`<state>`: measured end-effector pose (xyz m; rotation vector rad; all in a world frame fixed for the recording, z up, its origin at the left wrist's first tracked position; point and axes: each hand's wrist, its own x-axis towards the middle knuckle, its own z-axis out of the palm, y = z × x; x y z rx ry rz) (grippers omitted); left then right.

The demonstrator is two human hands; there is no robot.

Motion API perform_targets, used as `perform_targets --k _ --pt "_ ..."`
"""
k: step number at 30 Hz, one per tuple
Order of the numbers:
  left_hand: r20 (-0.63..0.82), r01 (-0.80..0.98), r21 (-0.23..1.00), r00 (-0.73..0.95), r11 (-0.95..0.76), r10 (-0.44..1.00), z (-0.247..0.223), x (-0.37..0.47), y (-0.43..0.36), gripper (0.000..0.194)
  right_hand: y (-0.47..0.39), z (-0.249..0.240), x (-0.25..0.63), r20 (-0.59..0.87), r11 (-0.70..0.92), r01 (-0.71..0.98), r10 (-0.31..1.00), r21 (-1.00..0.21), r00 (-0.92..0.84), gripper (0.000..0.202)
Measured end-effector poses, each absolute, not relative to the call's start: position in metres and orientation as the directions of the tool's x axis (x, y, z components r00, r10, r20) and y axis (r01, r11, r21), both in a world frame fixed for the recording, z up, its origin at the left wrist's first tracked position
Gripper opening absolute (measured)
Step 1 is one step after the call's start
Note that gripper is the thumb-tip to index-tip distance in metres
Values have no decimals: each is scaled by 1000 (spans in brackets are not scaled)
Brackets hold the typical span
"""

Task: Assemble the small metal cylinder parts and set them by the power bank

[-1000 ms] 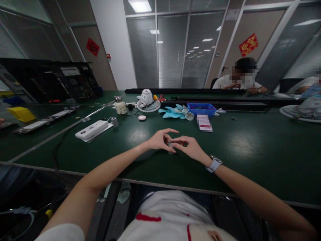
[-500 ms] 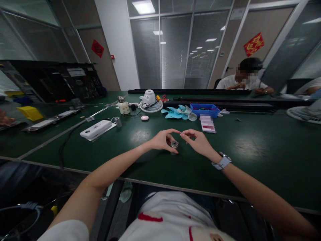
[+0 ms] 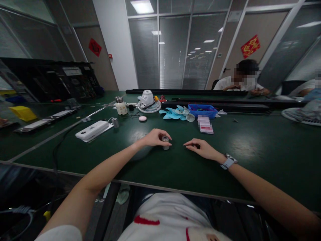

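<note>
My left hand [image 3: 155, 137] is curled around a small silvery cylinder [image 3: 165, 143] with a round fitting on top. The cylinder stands upright at the green table [image 3: 150, 167], with my thumb in front and my fingers behind it. To its right, a short gap away, is my right hand [image 3: 202, 149], low over the tabletop. Its thumb and fingers are pressed together, pointing left; anything between the tips is too small to make out. A light wristband [image 3: 228, 162] circles that wrist.
Beyond my hands lie a white fan part [image 3: 147, 100], blue fan blades [image 3: 173, 113], a blue tray [image 3: 203, 111], a pinkish-white pack [image 3: 205, 124] and a pale oval object [image 3: 142, 118]. Leftward are a patterned bottle [image 3: 121, 107] and a white device [image 3: 94, 130]. A person [image 3: 244, 80] sits opposite.
My left hand has shifted left with the cylinder and closed its fingers nearer around it. My right hand has moved away from the left hand, lower and to the right.
</note>
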<state>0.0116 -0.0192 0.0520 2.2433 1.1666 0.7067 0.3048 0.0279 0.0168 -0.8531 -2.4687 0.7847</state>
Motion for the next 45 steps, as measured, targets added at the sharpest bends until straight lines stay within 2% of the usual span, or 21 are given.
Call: perform_targets --k 2,4,5,6,8,9,10,12,17,24,26,28,30,32,33,36,38,40,42,45 --pt "215 569 636 520 -522 827 53 13 -21 44 31 21 317 200 649 439 673 -621 -712 42" --pt "221 573 615 535 -542 816 54 15 -22 43 42 27 342 260 706 486 669 -515 -696 41" --pt "221 580 603 538 -548 813 55 16 -23 43 52 29 360 318 758 530 646 -380 -694 38" --pt "219 589 592 539 -550 813 56 17 -23 42 64 32 380 378 781 596 618 -190 -689 34" --pt "214 608 574 534 -547 818 57 17 -24 42 91 35 424 452 692 693 562 203 -693 33" --pt "214 616 568 530 -546 821 58 17 -24 41 104 35 446 452 616 704 546 354 -706 33" --pt "214 623 561 527 -545 822 58 17 -24 41 115 34 465 431 554 687 535 470 -727 35" --pt "219 632 547 525 -549 822 58 16 -24 41 129 29 492 392 486 630 507 605 -768 36" --pt "225 636 537 525 -554 821 52 17 -20 40 131 11 503 473 429 634 429 643 -770 34" --pt "221 676 466 536 -571 815 56 12 -24 40 130 8 500 422 453 608 449 652 -788 30" --pt "331 697 414 485 -586 810 66 21 -35 48 131 8 501 419 438 608 456 663 -785 31" --pt "529 697 347 408 -628 745 76 49 -48 55 131 8 502 413 431 607 464 668 -784 32" --pt "651 622 294 426 -726 628 77 103 -59 49 132 8 502 408 434 612 476 662 -779 32" --pt "638 471 266 568 -841 520 67 177 -62 52 132 8 502 406 439 624 495 646 -768 31" --pt "609 429 286 609 -857 509 58 217 -59 57 131 9 502 402 441 630 507 639 -762 31" --pt "495 451 424 611 -785 618 28 323 -37 68 131 10 501 386 443 644 541 624 -747 33" --pt "425 521 516 533 -680 731 14 366 -21 88 131 11 501 389 446 657 554 608 -736 34" --pt "421 530 532 511 -660 749 6 385 -9 99 131 11 502 396 458 665 554 591 -733 33" --pt "432 503 523 539 -688 723 3 386 -4 97 132 10 502 400 465 665 549 584 -734 33" --pt "426 442 520 607 -731 671 3 374 -6 72 133 9 504 402 461 674 558 577 -726 33"
